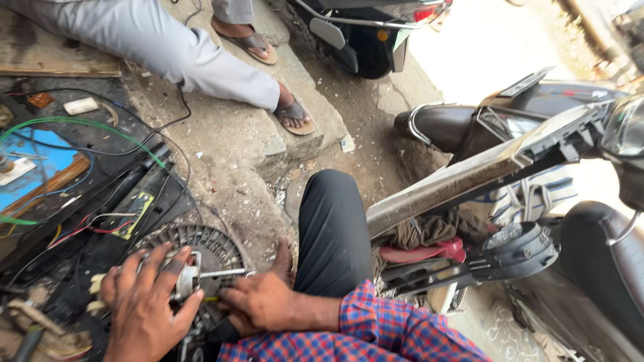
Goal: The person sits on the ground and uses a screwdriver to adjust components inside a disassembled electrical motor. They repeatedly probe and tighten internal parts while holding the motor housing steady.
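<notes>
A round dark metal disc with a finned rim (216, 245), a scooter clutch or motor part, lies on the dirty ground at lower left. My left hand (144, 305) is wrapped over a silver metal tool (186, 278) set on the disc's centre. My right hand (258, 298) grips the tool's thin steel rod (225, 273), which sticks out to the right, and presses down beside the disc. A red and blue checked sleeve (376, 332) covers my right forearm. My knee in black trousers (332, 228) is just right of the hands.
A partly stripped scooter (510, 167) with exposed panels and rags fills the right side. Wires, a green cable (100, 127) and a blue board (30, 164) lie at left. Another person's legs in grey trousers and sandals (292, 114) rest on a concrete step (235, 134). Another scooter (365, 30) stands at top.
</notes>
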